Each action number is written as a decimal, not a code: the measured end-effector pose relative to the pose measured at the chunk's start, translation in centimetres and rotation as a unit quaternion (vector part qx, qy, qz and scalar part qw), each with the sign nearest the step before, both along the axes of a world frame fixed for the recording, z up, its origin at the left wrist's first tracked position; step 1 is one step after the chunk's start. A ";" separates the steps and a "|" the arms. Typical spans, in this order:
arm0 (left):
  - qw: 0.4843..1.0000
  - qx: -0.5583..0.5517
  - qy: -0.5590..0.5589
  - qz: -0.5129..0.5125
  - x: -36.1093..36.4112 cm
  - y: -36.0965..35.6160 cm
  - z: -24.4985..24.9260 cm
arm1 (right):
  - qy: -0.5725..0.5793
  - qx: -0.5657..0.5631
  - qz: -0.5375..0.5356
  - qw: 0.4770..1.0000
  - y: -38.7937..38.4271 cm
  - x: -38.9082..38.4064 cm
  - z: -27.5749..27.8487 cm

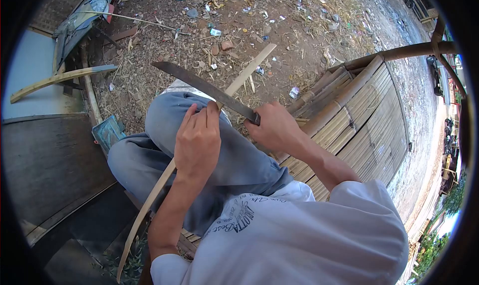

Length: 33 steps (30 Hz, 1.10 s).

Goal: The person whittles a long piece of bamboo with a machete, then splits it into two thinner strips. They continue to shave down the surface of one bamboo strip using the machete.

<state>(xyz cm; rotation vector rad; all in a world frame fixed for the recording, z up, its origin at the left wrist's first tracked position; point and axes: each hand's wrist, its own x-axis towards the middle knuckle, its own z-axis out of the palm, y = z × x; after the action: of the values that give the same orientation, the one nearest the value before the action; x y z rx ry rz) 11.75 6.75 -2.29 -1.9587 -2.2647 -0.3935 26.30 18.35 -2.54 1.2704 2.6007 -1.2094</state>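
Note:
My right hand [273,127] is wrapped round the handle end of a machete [199,86], whose dark blade points to the upper left. The blade crosses over a long, pale bamboo strip [253,68] above my knee. My left hand [198,141] grips the strip just below the blade, fingers closed and fingertips close to the metal. From under that hand the strip's lower length curves down past my left forearm to the bottom left. My fingers hide part of the strip, and most of the machete's handle is covered by my right hand.
To my right is a slatted bamboo bench [359,120] with a thick pole edge. A wooden board [50,160] stands at the left, with a curved wooden piece [62,78] above it. Litter and stones lie on the dirt ground [164,30] ahead.

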 end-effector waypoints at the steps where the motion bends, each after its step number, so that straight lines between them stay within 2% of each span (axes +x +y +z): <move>1: 1.000 0.007 -0.008 -0.003 0.0 0.0 -0.1 | 0.001 -0.001 0.000 1.000 0.0 -0.2 -0.1; 6: 1.000 0.007 0.014 -0.018 -0.3 0.3 -0.6 | -0.062 0.012 0.051 0.997 1.8 -0.5 -0.9; 9: 1.000 -0.008 0.018 -0.022 -0.5 0.3 -0.6 | -0.073 0.017 0.046 0.996 2.3 -0.8 -1.1; 11: 0.999 -0.005 0.027 -0.021 -0.4 0.4 -0.4 | -0.047 0.061 -0.008 0.997 2.9 -0.8 -2.2; 13: 1.000 0.003 0.022 -0.021 -0.3 -0.6 -0.2 | -0.101 0.011 -0.189 0.977 9.5 1.5 -3.7; 14: 1.000 0.012 0.016 -0.023 -0.2 -1.1 -0.1 | -0.117 0.092 -0.151 0.977 14.2 4.8 -8.1; 15: 0.999 0.014 0.016 -0.027 -0.4 -1.4 -0.3 | -0.121 0.116 -0.168 0.971 16.0 7.1 -10.1; 16: 0.999 0.040 0.003 -0.023 -0.7 -1.4 -0.8 | -0.126 0.141 -0.186 0.964 16.5 7.7 -9.8; 17: 0.998 0.065 -0.014 -0.016 -0.7 -1.2 -1.1 | -0.129 0.145 -0.185 0.963 16.7 8.1 -9.9; 18: 0.998 0.064 -0.022 -0.014 -0.4 -1.0 -1.0 | -0.085 0.122 -0.204 0.968 14.9 7.7 -8.3; 19: 0.999 0.041 -0.024 -0.004 -0.2 -0.9 -0.4 | -0.040 0.096 -0.222 0.970 12.7 7.0 -6.5; 21: 1.000 0.020 -0.018 0.008 -0.4 -0.4 -0.2 | -0.020 0.017 -0.208 0.978 8.4 4.7 -3.4; 23: 1.000 0.022 -0.002 -0.012 -0.2 -0.3 -0.3 | -0.022 -0.063 -0.135 0.989 4.2 2.3 -0.2; 25: 0.999 0.025 -0.003 -0.020 -0.2 -0.3 -0.3 | 0.004 -0.030 -0.042 0.999 1.2 1.2 -0.4; 28: 0.999 0.039 -0.003 -0.031 -0.3 -0.2 -0.5 | -0.018 0.001 0.000 1.000 0.8 0.4 -1.2; 31: 0.999 0.038 0.010 -0.030 -0.4 -0.3 -0.9 | -0.070 0.025 -0.047 0.996 4.2 0.6 -1.8; 33: 0.999 0.034 0.025 -0.027 -0.5 -0.3 -0.7 | -0.079 0.045 -0.176 0.980 8.7 1.5 -4.7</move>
<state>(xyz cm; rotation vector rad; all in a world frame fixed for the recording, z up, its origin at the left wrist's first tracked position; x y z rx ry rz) 11.23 6.41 -3.03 -1.9761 -2.1427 -0.4170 27.81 27.07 -7.24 1.8236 2.4119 -0.9818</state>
